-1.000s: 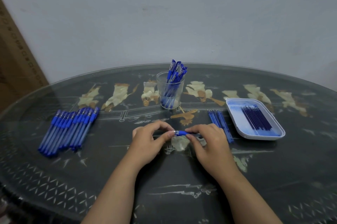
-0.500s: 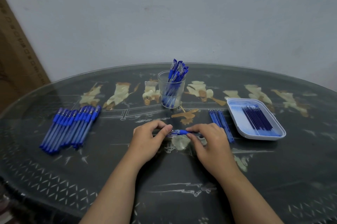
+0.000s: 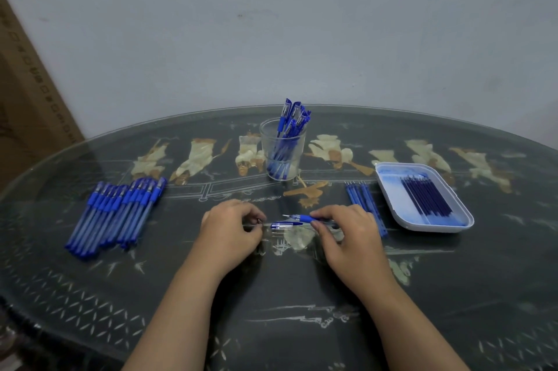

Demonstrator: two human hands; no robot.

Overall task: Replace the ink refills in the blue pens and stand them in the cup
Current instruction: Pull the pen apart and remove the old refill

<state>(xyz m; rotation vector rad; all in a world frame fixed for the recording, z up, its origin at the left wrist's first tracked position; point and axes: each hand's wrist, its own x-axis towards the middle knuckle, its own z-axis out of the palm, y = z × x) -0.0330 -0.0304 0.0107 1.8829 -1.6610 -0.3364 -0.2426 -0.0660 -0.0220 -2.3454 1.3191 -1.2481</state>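
The right hand [image 3: 347,234] pinches the blue pen [image 3: 303,217] by its grip, low over the glass table [image 3: 302,289], its tip bared. The left hand [image 3: 232,228] pinches the cap [image 3: 283,225] at its fingertips. With so slight a hold, I think the cap could slip and skitter off.

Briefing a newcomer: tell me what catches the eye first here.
Blue dominates: a clear cup of standing pens sits mid-table at the back, a row of capped pens lies at the left, and a white tray of dark refills sits at the right. In front, the right hand holds an uncapped pen.
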